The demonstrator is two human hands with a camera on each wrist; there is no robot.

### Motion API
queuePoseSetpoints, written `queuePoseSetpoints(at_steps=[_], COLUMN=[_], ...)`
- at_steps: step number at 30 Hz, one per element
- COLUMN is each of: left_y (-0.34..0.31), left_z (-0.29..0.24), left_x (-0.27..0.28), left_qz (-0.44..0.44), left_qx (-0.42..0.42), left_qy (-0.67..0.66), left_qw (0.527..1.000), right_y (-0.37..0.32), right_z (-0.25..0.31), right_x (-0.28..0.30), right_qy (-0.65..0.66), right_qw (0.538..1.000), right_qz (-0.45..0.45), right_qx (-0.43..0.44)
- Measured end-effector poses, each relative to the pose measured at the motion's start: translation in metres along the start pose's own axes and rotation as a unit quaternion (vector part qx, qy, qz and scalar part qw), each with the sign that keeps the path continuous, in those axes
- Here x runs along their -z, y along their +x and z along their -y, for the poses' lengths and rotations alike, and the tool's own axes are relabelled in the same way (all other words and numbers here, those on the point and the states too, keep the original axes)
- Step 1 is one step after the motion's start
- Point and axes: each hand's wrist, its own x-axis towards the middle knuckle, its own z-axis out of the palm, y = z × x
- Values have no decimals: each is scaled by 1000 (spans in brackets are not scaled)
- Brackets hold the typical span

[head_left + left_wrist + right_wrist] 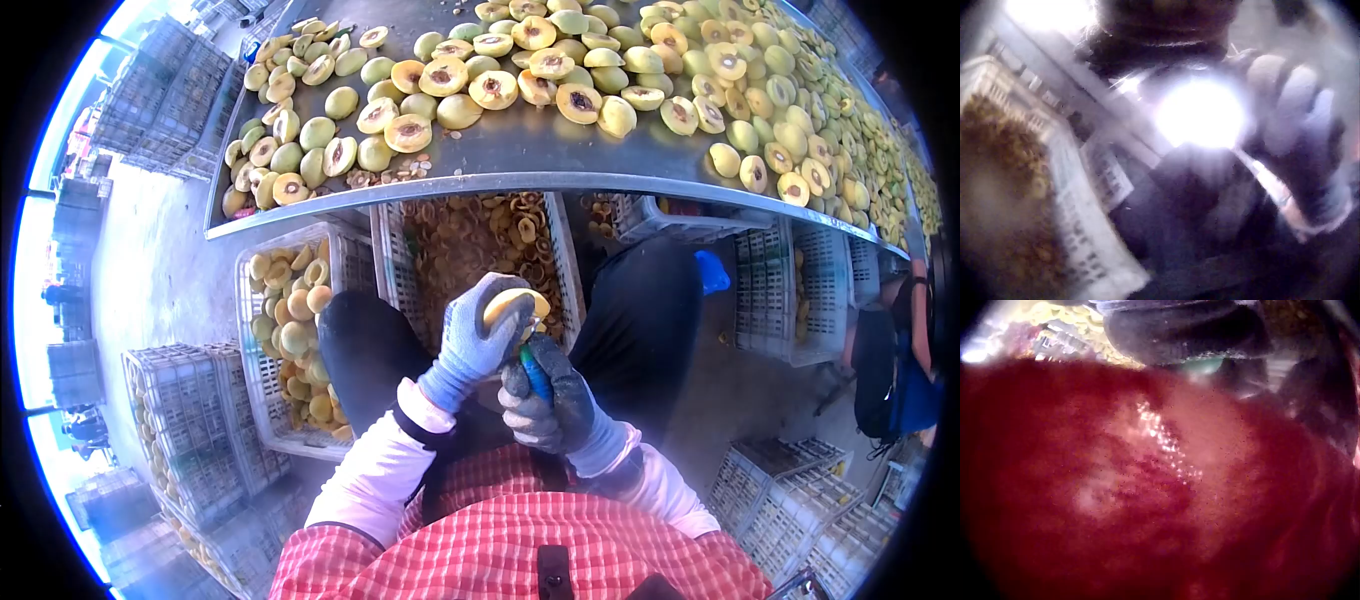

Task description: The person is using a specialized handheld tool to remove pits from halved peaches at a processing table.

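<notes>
One peach half (pixel 517 303) is held at the centre of the frame by the left hand (pixel 478 340), fingers curled round it. Just below it, a blue-green tool (pixel 535 375) is gripped by the right hand (pixel 548 408) (long axis pointed upward to the peach half; tip hidden).

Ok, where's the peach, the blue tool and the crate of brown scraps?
peach (pixel 520 303): head view, on its yellow rim above the left hand (pixel 478 340).
blue tool (pixel 535 376): head view, on the handle inside the right hand (pixel 555 405).
crate (pixel 388 262): head view, on its white left wall.
</notes>
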Motion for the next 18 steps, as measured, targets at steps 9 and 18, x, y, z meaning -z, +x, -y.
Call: queuePoseSetpoints(at_steps=[9, 18], left_y=[-30, -60], left_z=[-3, 56], left_x=[-11, 112], left_qz=[-44, -423], left_qx=[228, 17], left_qy=[-355, -63], left_qw=[905, 904], right_y=[13, 14], right_z=[-13, -3], right_x=[6, 15], right_qy=[129, -23], right_qw=[982, 999], right_qz=[129, 33], right_qx=[-53, -32])
